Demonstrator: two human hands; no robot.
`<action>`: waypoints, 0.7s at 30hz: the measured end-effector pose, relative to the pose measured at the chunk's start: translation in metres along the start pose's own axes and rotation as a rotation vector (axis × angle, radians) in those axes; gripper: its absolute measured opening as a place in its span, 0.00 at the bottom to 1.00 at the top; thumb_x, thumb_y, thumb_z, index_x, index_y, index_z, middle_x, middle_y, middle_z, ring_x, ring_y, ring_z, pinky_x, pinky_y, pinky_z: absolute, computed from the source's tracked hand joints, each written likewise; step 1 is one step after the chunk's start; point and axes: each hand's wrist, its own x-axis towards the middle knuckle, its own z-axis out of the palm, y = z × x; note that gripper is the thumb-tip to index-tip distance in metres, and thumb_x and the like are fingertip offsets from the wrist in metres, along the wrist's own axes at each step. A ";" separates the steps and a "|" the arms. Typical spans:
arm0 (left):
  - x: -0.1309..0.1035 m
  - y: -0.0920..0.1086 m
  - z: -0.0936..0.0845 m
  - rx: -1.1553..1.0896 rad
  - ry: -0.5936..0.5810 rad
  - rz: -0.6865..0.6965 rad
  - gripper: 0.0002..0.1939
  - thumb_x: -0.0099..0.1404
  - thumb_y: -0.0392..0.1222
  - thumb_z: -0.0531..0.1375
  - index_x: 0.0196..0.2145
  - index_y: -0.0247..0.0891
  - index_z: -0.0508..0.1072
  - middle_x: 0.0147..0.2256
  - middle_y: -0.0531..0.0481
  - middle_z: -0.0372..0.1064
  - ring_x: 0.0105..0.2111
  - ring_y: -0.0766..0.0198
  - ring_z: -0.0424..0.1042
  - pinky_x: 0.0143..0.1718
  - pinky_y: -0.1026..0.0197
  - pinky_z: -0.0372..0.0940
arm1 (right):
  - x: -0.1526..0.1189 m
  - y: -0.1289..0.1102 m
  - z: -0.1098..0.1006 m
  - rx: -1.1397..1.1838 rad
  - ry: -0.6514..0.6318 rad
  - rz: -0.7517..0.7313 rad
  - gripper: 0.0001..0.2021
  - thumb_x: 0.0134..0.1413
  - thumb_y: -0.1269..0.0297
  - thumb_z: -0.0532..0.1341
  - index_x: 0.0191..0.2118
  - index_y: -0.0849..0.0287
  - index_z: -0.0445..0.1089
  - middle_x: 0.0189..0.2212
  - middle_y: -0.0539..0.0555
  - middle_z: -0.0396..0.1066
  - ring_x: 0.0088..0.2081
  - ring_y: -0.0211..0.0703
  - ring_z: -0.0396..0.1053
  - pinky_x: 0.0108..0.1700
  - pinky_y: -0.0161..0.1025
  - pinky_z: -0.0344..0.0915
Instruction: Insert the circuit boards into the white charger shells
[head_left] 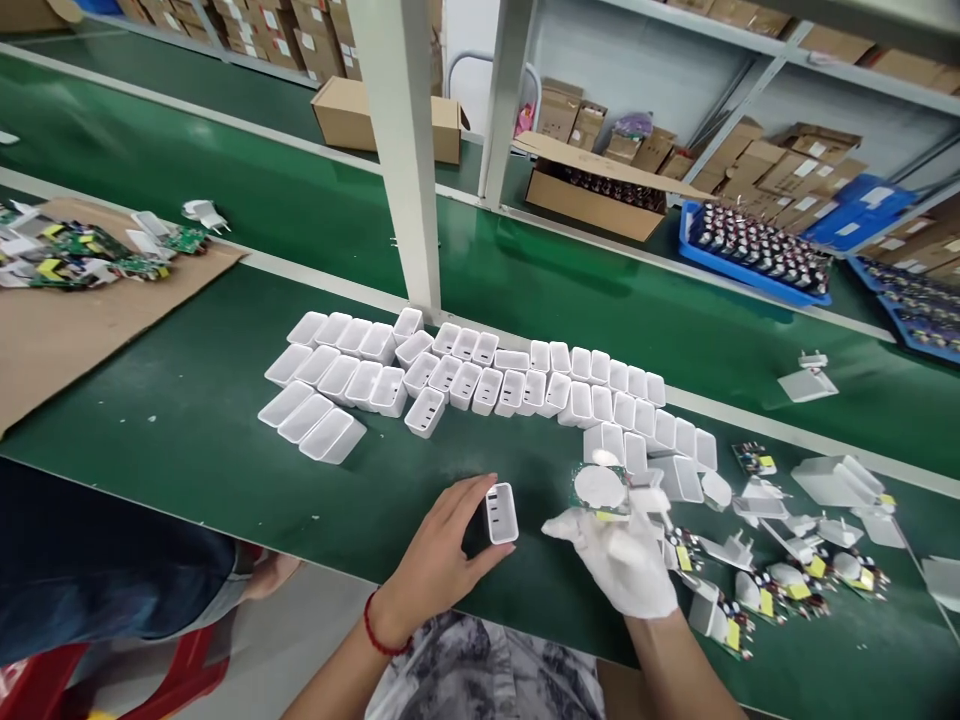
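Note:
My bare left hand (pixel 442 540), with a red bracelet at the wrist, grips a white plastic charger case (pixel 514 515) between thumb and fingers. The case's open side faces up and dark slots show in its inner wall. My right hand (pixel 626 565), in a white glove, is closed on a circuit board (pixel 600 490) that carries a large white oval part and a strip of yellow. The board is to the right of the case and apart from it. Rows of similar open white cases (pixel 487 390) stand just beyond both hands.
Loose circuit boards (pixel 787 590) and white plug parts (pixel 735 550) lie to the right. More boards (pixel 82 250) are heaped on cardboard (pixel 135 300) at the left. A post (pixel 409 200) rises behind the cases. Another person's leg (pixel 112 560) is at the left edge.

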 end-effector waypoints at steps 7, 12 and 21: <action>-0.001 -0.002 0.002 -0.056 -0.010 -0.025 0.31 0.68 0.55 0.56 0.64 0.49 0.53 0.60 0.44 0.65 0.58 0.48 0.68 0.51 0.46 0.72 | 0.004 -0.016 0.003 -0.262 0.058 -0.131 0.20 0.44 0.50 0.71 0.42 0.52 0.74 0.34 0.54 0.70 0.36 0.52 0.70 0.45 0.55 0.68; -0.002 -0.003 0.007 -0.092 0.017 -0.029 0.29 0.68 0.50 0.58 0.63 0.46 0.55 0.60 0.43 0.64 0.60 0.51 0.65 0.57 0.46 0.67 | 0.000 -0.011 0.012 -0.394 0.040 -0.078 0.33 0.44 0.61 0.74 0.57 0.41 0.64 0.47 0.54 0.72 0.47 0.53 0.71 0.51 0.54 0.67; -0.002 -0.012 0.009 -0.123 0.094 -0.035 0.26 0.67 0.44 0.59 0.61 0.49 0.61 0.58 0.46 0.68 0.56 0.51 0.70 0.51 0.52 0.72 | 0.013 0.014 0.019 -0.434 -0.071 -0.140 0.26 0.45 0.56 0.72 0.51 0.51 0.68 0.53 0.60 0.68 0.53 0.57 0.69 0.57 0.54 0.64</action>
